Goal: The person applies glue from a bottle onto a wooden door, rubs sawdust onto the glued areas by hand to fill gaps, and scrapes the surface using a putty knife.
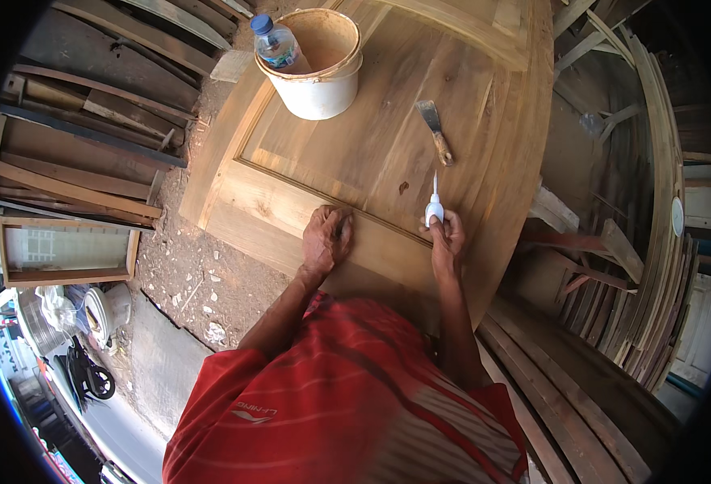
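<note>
A wooden panelled door [388,121] lies flat in front of me. My right hand [449,235] grips a small white squeeze bottle [434,211] with a long thin nozzle that points away from me, above the door's near right part. My left hand [326,239] rests on the door's near rail with its fingers curled in. Whatever may be inside those fingers is hidden. Beyond the bottle, a putty knife [434,132] with a worn handle lies on the door panel, its blade toward the far side.
A white bucket [317,98] stands on the door's far left, with a blue-capped plastic bottle [277,47] inside it. Wooden frames and boards [81,153] are stacked at left. More planks [654,202] lean at right. Wood chips litter the ground [210,282].
</note>
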Demonstrator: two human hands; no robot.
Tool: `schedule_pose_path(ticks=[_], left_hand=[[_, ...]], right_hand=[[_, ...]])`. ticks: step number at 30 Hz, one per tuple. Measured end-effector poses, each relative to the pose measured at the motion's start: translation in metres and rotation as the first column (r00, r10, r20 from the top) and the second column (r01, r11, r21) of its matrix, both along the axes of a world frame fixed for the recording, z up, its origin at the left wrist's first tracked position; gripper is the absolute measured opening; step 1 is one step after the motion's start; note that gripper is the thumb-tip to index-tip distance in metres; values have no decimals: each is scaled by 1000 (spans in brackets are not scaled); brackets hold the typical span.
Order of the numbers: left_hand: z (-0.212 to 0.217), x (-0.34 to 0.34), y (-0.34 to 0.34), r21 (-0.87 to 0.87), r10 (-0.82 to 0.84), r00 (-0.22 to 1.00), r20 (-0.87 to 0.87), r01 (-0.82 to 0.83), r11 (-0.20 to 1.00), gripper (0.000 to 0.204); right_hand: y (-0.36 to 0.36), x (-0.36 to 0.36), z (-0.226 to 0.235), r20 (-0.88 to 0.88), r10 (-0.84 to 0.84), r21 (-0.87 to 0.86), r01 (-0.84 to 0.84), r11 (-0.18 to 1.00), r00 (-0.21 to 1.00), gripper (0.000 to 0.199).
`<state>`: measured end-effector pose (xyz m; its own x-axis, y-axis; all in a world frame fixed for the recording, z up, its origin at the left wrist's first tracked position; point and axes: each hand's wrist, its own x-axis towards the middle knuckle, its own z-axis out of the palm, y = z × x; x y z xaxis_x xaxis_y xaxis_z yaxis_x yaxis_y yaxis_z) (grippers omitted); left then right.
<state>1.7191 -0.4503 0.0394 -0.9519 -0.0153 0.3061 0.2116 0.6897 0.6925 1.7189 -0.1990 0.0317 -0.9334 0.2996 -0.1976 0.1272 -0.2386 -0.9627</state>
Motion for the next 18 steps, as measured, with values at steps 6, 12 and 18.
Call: schedule_pose_path(ticks=[6,12,18], left_hand=[[1,-1,-4,-26,-41,999,-3,41,999,16],[1,-10,-22,1,-245,963,115,246,969,17],[11,-27,-82,75,-479,876,47,475,877,22]], right_hand=[[-29,40,14,5,150,359,-142,922,989,24],[-64,84,5,-109,73,707,25,707,991,22],[-105,83,14,3,-163,506,140,851,987,24]])
